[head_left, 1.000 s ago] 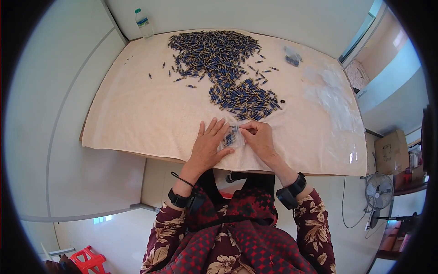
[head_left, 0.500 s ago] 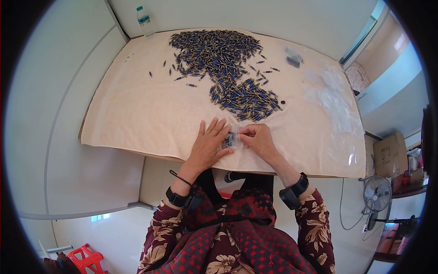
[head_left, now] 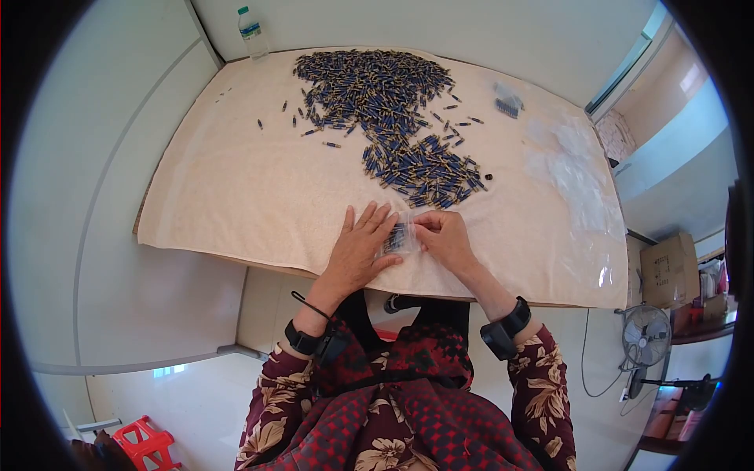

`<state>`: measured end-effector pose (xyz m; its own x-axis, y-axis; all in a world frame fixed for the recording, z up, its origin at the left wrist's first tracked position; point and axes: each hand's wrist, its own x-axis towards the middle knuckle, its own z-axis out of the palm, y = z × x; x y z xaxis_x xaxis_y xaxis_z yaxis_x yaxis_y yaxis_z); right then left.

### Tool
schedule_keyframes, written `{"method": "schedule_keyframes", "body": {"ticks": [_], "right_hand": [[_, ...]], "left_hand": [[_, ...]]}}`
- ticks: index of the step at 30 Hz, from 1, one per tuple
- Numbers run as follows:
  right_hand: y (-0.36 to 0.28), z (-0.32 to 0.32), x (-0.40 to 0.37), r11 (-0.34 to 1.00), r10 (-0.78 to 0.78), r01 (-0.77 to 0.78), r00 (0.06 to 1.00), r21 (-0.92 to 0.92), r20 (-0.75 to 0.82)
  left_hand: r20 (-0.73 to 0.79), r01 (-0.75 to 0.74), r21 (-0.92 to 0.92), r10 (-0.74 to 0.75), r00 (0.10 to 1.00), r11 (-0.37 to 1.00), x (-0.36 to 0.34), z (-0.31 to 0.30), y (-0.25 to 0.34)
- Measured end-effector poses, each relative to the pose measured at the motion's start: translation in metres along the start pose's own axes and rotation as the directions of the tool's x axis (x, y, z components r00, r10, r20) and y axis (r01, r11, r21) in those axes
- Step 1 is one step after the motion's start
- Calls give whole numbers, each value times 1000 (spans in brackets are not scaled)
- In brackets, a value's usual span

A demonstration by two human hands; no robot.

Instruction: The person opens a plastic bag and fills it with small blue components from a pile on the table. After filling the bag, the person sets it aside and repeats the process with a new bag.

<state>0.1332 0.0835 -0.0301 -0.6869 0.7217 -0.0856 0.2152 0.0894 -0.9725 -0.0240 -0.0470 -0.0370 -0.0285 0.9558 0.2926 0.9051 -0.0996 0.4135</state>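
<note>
A small clear plastic bag (head_left: 399, 238) lies near the front edge of the cloth-covered table, with several dark small parts inside. My left hand (head_left: 363, 250) rests flat over the bag's left side, fingers stretched out and thumb at its lower edge. At the bag's right edge, my right hand (head_left: 444, 238) pinches the plastic between thumb and fingers. Just beyond both hands spreads a large pile of small blue cylindrical pieces with brass-coloured ends (head_left: 424, 169). Part of the bag is hidden under my left fingers.
Flat clear plastic bags (head_left: 577, 169) lie along the table's right side. A filled clear bag (head_left: 507, 102) sits at the back right, and a water bottle (head_left: 252, 33) at the back left. One small dark piece (head_left: 488, 177) lies right of the pile. A fan (head_left: 646, 336) stands at lower right.
Both hands stay in nearly the same place on the bag. The view has shifted slightly.
</note>
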Motion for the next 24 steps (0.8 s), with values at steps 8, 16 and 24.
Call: {"method": "schedule_keyframes", "body": {"ticks": [8, 16, 24], "right_hand": [[0, 5, -5, 998, -18, 20, 999, 62, -29], [-4, 4, -6, 998, 7, -1, 996, 61, -85], [-6, 5, -4, 998, 6, 0, 997, 65, -82]], "left_hand": [[3, -3, 0, 3, 1000, 1000, 0, 1, 0], [-99, 48, -212, -70, 993, 976, -1, -5, 0], [-134, 72, -163, -94, 987, 984, -9, -2, 13]]}}
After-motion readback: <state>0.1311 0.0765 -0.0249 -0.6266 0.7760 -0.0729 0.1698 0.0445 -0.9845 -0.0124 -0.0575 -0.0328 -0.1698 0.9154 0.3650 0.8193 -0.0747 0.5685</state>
